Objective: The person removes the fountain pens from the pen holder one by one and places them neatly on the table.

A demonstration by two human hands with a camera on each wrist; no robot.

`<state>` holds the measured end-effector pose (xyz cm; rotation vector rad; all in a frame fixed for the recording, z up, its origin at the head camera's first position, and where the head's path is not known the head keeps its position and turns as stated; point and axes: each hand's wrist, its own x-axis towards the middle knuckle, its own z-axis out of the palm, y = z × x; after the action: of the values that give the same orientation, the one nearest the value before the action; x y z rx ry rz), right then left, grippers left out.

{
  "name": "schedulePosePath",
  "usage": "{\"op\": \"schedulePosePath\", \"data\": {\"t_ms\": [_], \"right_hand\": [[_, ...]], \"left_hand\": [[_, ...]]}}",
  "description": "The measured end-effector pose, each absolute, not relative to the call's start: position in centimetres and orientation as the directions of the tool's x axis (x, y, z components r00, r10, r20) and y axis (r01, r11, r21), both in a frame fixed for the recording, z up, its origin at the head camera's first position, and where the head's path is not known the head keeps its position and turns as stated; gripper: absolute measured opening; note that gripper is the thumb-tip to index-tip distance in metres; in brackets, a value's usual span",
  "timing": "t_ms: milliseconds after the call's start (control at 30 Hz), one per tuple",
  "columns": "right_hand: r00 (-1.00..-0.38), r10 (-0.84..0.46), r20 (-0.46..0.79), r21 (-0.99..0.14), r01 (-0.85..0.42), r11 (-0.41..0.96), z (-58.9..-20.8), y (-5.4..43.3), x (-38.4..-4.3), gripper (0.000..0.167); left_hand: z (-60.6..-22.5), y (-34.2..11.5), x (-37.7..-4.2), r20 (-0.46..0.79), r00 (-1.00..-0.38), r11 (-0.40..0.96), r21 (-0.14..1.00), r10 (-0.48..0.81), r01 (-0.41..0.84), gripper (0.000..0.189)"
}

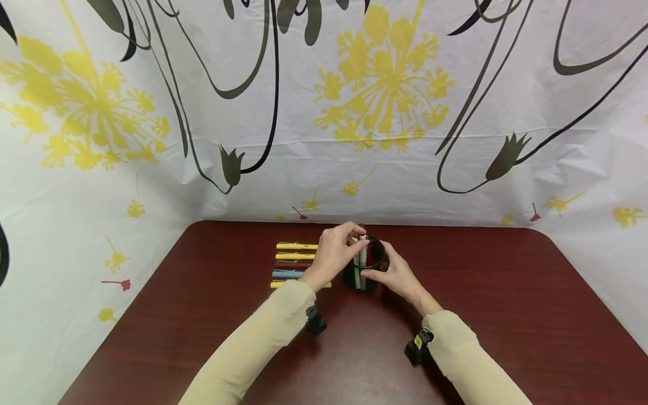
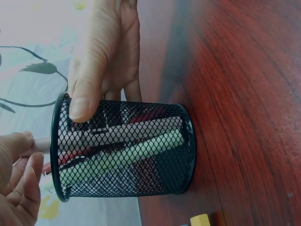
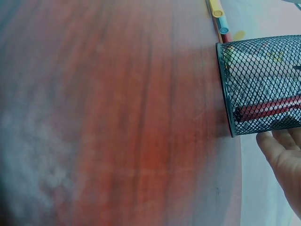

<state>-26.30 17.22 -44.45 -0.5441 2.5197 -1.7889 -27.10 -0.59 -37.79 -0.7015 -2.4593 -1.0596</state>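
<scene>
A black mesh pen cup [image 1: 374, 253] stands upright on the table, with several pens inside it. My right hand [image 1: 403, 277] holds the cup from the right side, its thumb on the near wall, as the left wrist view also shows. My left hand [image 1: 334, 250] is over the rim and pinches the upper end of a pale pen [image 2: 40, 146], whose lower part is inside the cup. A light green pen [image 2: 122, 157] leans in the cup beside it. Through the mesh in the right wrist view, a red pen [image 3: 270, 107] shows.
Left of the cup lies a row of pens: yellow pens [image 1: 291, 246], a dark red pen [image 1: 293, 265] and a blue pen [image 1: 286, 274]. My left forearm partly covers their right ends. A patterned white cloth [image 1: 283, 191] hangs behind the dark red wooden table [image 1: 177, 337].
</scene>
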Motion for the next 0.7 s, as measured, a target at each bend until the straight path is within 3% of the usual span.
{"op": "schedulePosePath", "data": {"t_ms": [400,700], "right_hand": [[-0.937,-0.280,0.207,-0.917,-0.285,0.277,-44.5,17.2,-26.3,0.076],[-0.934,-0.281,0.219,-0.916,-0.296,0.270,-44.6,17.3,-26.3,0.077]], "left_hand": [[-38.4,-1.4,-26.8,0.552,-0.788,0.549,0.583,0.272,0.598,0.016],[-38.7,-2.1,-26.6,0.518,-0.827,0.457,0.695,0.218,0.555,0.015]]}}
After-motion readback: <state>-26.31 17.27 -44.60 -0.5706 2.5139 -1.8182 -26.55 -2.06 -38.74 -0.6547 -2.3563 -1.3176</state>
